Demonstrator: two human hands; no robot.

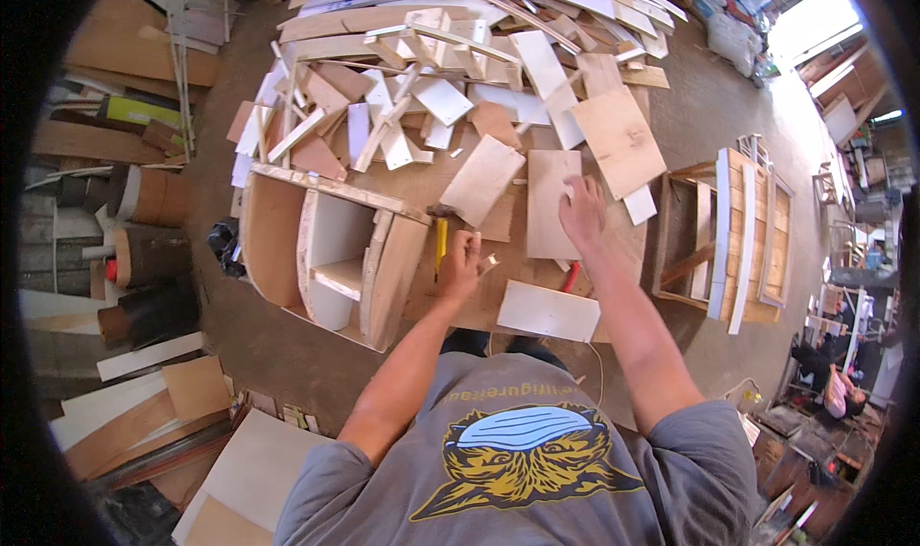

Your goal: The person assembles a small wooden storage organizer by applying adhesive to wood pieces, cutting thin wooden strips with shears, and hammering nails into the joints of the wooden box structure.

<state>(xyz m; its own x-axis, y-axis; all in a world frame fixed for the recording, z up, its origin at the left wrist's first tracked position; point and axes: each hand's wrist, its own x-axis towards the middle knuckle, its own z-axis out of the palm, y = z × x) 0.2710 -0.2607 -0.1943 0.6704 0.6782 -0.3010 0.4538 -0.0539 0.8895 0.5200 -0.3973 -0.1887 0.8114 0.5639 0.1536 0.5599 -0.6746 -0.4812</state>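
My left hand is closed, its fingers curled together over the worktable beside a hammer with a yellow handle. Whatever those fingers pinch is too small to make out; a small wood offcut is right by them. Farther right, my right hand reaches over the right side of a flat rectangular wooden board, fingers bent and slightly apart on its upper part. Between my forearms, near the table's front edge, lies a white-faced panel, with a red-handled tool just behind it.
An unfinished curved wooden cabinet with an inner shelf stands left of my left hand. A large heap of scrap boards covers the table's far side. A slatted wooden frame stands to the right. Sheet panels lean at lower left.
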